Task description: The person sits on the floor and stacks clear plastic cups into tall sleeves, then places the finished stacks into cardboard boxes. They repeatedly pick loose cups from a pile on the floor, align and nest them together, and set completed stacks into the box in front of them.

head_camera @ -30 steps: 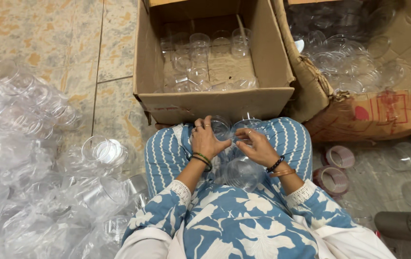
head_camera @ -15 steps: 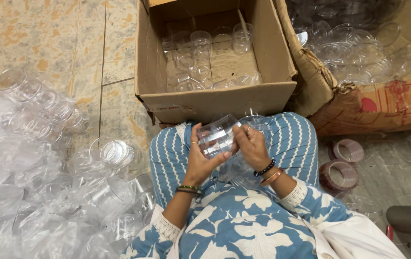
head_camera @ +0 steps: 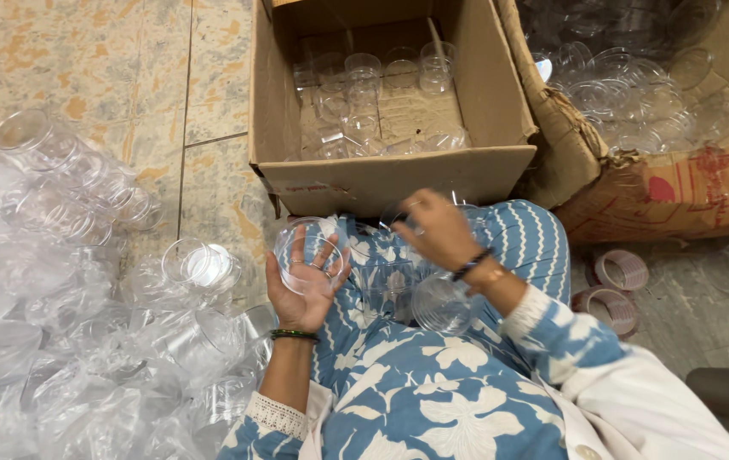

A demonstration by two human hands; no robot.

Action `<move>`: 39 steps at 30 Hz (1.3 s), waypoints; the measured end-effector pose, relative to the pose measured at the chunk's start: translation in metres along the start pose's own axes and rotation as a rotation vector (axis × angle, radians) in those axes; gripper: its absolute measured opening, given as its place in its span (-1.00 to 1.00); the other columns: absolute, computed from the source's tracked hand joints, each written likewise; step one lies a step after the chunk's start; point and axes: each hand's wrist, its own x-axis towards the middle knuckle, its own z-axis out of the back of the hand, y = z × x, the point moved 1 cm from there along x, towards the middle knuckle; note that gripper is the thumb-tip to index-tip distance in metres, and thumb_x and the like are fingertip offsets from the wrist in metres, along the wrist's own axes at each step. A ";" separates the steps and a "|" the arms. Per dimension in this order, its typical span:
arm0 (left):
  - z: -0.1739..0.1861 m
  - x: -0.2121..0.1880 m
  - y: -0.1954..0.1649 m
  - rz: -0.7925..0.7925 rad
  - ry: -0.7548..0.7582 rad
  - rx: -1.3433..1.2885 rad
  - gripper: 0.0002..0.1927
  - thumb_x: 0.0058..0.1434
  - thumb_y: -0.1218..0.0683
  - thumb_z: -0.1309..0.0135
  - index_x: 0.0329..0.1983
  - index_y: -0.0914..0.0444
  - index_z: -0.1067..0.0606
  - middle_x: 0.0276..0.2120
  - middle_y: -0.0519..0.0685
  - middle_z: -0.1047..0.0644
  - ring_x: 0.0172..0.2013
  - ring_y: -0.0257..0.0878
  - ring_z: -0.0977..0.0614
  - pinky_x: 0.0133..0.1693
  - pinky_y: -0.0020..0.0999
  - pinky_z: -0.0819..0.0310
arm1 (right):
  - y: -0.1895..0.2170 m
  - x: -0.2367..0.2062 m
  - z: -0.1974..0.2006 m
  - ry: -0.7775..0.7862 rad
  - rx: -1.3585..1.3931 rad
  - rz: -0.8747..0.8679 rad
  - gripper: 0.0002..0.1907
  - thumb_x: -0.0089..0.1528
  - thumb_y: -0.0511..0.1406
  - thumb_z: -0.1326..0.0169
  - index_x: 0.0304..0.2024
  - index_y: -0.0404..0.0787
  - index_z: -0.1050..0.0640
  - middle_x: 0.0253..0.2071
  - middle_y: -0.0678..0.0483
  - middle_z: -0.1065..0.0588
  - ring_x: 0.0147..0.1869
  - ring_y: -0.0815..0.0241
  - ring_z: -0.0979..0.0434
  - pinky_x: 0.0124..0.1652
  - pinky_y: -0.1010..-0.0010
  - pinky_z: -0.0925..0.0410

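Mottled stone floor (head_camera: 66,60) | left hand (head_camera: 303,285) — clear round cup (head_camera: 309,254) | corrugated box (head_camera: 381,179)

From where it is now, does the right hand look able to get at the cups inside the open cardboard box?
Probably yes: the right hand hovers just short of the cardboard box, whose top is open, with the cups uncovered.

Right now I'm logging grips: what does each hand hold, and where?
Left hand cradles a clear plastic container by its round wall. Right hand touches clear containers on the lap; its grip is unclear.
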 end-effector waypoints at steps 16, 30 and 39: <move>0.008 -0.017 -0.016 0.022 0.168 0.084 -0.07 0.13 -0.39 -0.19 0.50 -0.10 -0.11 0.36 0.05 -0.25 0.30 0.16 -0.39 0.22 0.12 -0.40 | -0.009 0.048 -0.099 0.545 -0.010 -0.068 -0.70 0.19 -0.08 -0.17 -0.29 -0.18 -0.62 -0.20 -0.05 -0.62 -0.07 -0.05 -0.63 -0.05 0.02 -0.45; -0.055 -0.018 0.044 0.131 0.155 0.352 -0.09 0.26 -0.46 0.08 0.53 0.06 -0.05 0.22 0.14 -0.34 0.03 -0.01 -0.57 -0.04 -0.06 -0.58 | 0.031 -0.053 0.039 0.259 1.183 -0.454 -0.32 0.33 -0.30 -0.09 0.47 -0.20 -0.19 0.25 -0.07 -0.38 0.27 0.18 -0.44 0.13 0.34 -0.43; -0.080 -0.032 0.055 -0.029 0.044 0.785 -0.05 0.23 -0.48 0.14 0.52 0.11 -0.04 0.21 0.14 -0.35 -0.01 -0.07 -0.56 -0.06 -0.15 -0.62 | 0.050 -0.056 0.071 0.379 1.048 -0.292 0.24 -0.08 -0.17 -0.47 0.49 -0.21 -0.04 0.40 -0.14 -0.23 0.40 -0.02 -0.37 0.28 0.18 -0.36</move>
